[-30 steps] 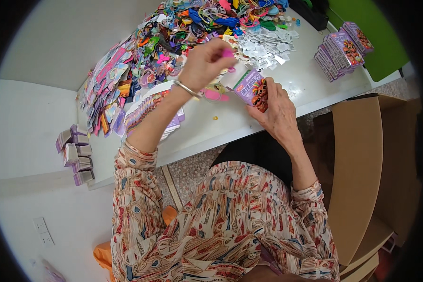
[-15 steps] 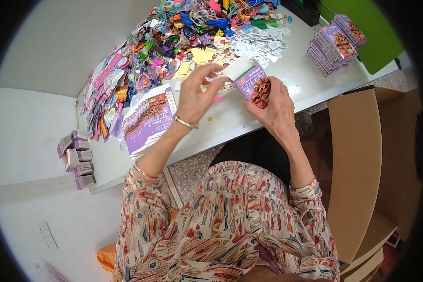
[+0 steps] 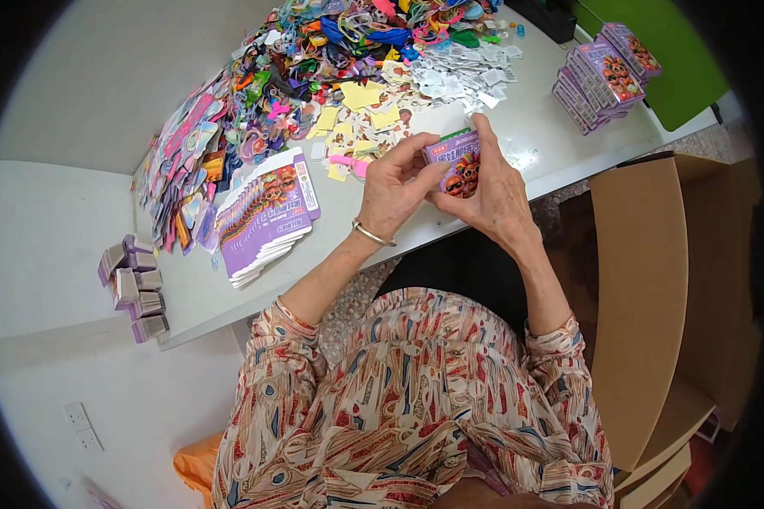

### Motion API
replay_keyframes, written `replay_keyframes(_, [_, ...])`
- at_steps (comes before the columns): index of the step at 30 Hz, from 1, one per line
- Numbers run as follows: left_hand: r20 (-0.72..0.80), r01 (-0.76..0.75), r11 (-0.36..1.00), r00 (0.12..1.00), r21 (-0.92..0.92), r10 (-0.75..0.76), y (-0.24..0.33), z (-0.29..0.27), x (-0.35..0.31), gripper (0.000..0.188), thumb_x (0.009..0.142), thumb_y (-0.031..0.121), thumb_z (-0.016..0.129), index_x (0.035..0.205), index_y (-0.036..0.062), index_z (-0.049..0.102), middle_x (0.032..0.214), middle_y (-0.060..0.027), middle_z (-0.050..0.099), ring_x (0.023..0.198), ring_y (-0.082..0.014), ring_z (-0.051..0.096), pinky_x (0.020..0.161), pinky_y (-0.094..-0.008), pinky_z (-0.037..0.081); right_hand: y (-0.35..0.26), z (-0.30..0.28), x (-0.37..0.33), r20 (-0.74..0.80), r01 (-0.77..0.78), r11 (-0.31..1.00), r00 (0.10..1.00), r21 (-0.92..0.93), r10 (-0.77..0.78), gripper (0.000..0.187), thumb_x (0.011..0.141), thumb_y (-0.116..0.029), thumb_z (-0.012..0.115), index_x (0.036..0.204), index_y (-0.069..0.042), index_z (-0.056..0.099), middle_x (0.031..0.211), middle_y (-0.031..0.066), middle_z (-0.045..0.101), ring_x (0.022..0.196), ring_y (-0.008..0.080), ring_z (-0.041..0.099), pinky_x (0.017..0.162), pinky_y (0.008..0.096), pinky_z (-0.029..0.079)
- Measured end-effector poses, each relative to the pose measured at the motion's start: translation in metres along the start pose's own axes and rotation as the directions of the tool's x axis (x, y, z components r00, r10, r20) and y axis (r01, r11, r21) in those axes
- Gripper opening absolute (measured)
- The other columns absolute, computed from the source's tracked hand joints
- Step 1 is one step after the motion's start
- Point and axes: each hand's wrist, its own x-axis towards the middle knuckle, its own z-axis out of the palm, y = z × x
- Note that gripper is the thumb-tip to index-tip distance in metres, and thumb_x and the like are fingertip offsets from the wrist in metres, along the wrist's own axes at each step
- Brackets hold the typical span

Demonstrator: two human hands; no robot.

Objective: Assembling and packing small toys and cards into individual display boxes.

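Between my two hands is a small purple cardboard box (image 3: 461, 174) with cartoon faces on its front; a white flap stands up at its far end. My left hand (image 3: 396, 185), with a bracelet at the wrist, grips the box's left side, thumb across the front. Along the right side and lower edge, my right hand (image 3: 494, 191) is closed round it, its index finger reaching up near the flap. Left of my hands lies a fanned stack of flat purple cartons (image 3: 267, 225). A pink piece (image 3: 348, 163) lies on the table just beyond my left hand.
Heaped small colourful toys (image 3: 314, 59) cover the back of the white table (image 3: 348, 233), with yellow cards (image 3: 362, 95) and white packets (image 3: 463, 75) beside them. Finished-looking purple boxes (image 3: 598, 81) are stacked at far right. A large open brown carton (image 3: 641, 297) stands at my right.
My left hand has come down and right from above the flap onto the box's left side. My right index finger has extended up along the box.
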Motion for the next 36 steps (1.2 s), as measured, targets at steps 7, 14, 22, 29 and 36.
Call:
replay_keyframes(7, [0.079, -0.113, 0.949, 0.992, 0.293, 0.094, 0.012, -0.008, 0.000, 0.041, 0.083, 0.003, 0.069, 0.122, -0.0002, 0.058, 0.115, -0.0098, 0.062, 0.091, -0.0125, 0.063, 0.078, -0.0254, 0.053, -0.001, -0.010, 0.009, 0.155, 0.060, 0.997, 0.986, 0.047, -0.067, 0.087, 0.063, -0.030, 0.078, 0.132, 0.001, 0.035, 0.102, 0.0250, 0.062, 0.086, 0.0389, 0.065, 0.075, 0.0422, 0.053])
replay_keyframes(14, [0.212, -0.413, 0.677, 0.907, 0.610, 0.363, 0.021, -0.007, -0.002, 0.043, 0.084, 0.005, 0.068, 0.125, -0.0002, 0.057, 0.124, -0.0180, 0.060, 0.098, -0.0171, 0.063, 0.086, -0.0302, 0.051, -0.010, -0.015, 0.011, 0.191, -0.057, 0.998, 0.980, 0.025, 0.051, 0.084, 0.063, -0.030, 0.073, 0.131, 0.003, 0.035, 0.086, 0.0211, 0.063, 0.076, 0.0374, 0.066, 0.068, 0.0422, 0.053])
replay_keyframes(22, [0.004, 0.149, 0.989, 0.989, 0.026, -0.149, 0.031, -0.001, 0.014, 0.023, 0.088, 0.011, 0.066, 0.105, -0.0046, 0.066, 0.089, -0.0059, 0.069, 0.079, -0.0084, 0.062, 0.073, -0.0220, 0.050, 0.005, -0.007, 0.000, 0.095, 0.122, 0.988, 0.989, -0.093, -0.113, 0.085, 0.062, -0.029, 0.073, 0.131, 0.003, 0.036, 0.104, 0.0216, 0.060, 0.081, 0.0375, 0.065, 0.070, 0.0410, 0.053])
replay_keyframes(29, [0.017, 0.013, 0.959, 1.000, 0.283, -0.018, 0.015, -0.002, 0.008, 0.019, 0.090, 0.011, 0.063, 0.101, -0.0026, 0.069, 0.078, -0.0028, 0.068, 0.069, -0.0053, 0.059, 0.060, -0.0208, 0.048, 0.005, -0.012, -0.006, 0.105, 0.189, 0.978, 0.978, -0.093, -0.179, 0.084, 0.062, -0.026, 0.073, 0.131, 0.004, 0.036, 0.109, 0.0213, 0.057, 0.079, 0.0363, 0.064, 0.067, 0.0396, 0.054])
replay_keyframes(36, [-0.060, 0.064, 0.979, 0.997, 0.195, -0.053, 0.015, 0.001, 0.011, 0.019, 0.088, 0.011, 0.063, 0.103, 0.0000, 0.070, 0.073, -0.0076, 0.068, 0.063, -0.0060, 0.059, 0.056, -0.0245, 0.046, 0.006, -0.014, -0.004, 0.113, 0.186, 0.980, 0.978, -0.070, -0.177, 0.082, 0.062, -0.025, 0.072, 0.130, 0.005, 0.038, 0.106, 0.0212, 0.058, 0.078, 0.0365, 0.064, 0.066, 0.0399, 0.053])
